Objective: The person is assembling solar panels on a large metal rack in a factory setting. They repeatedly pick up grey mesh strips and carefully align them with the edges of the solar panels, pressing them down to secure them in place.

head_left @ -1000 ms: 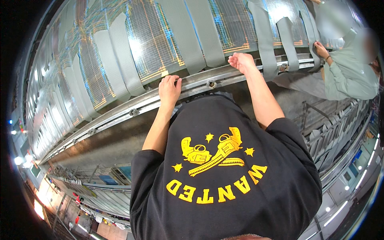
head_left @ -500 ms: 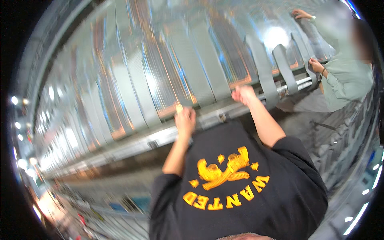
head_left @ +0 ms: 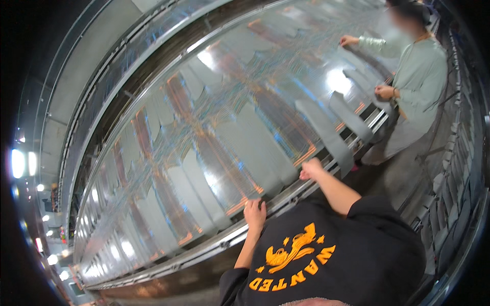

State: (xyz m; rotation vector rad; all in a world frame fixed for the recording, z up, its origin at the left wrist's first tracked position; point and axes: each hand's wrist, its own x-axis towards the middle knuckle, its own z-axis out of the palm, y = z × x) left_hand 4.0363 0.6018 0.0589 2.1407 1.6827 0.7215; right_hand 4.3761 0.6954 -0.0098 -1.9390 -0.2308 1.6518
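A long, glossy clear sheet (head_left: 214, 173) with copper-coloured lines lies over the table, and grey strips (head_left: 247, 140) run across it. At its near edge, my left hand (head_left: 254, 213) is closed beside the end of a copper-lined panel (head_left: 223, 166). Further right, my right hand (head_left: 313, 169) is curled closed near another copper-edged corner. A wide grey strip lies between my two hands. Whatever is between the fingers of either hand is too small or hidden to make out.
A metal rail (head_left: 214, 247) follows the table's near edge. To the right, a co-worker in a pale green top (head_left: 421, 76) has both hands over the sheet. Loose grey strips (head_left: 332, 143) hang over the edge between us. Many grey pieces (head_left: 449, 199) line the far right.
My view has tilted, showing more of the table's far side. Both my hands stay close to the same panel ends. The co-worker's arm now reaches out over the sheet.
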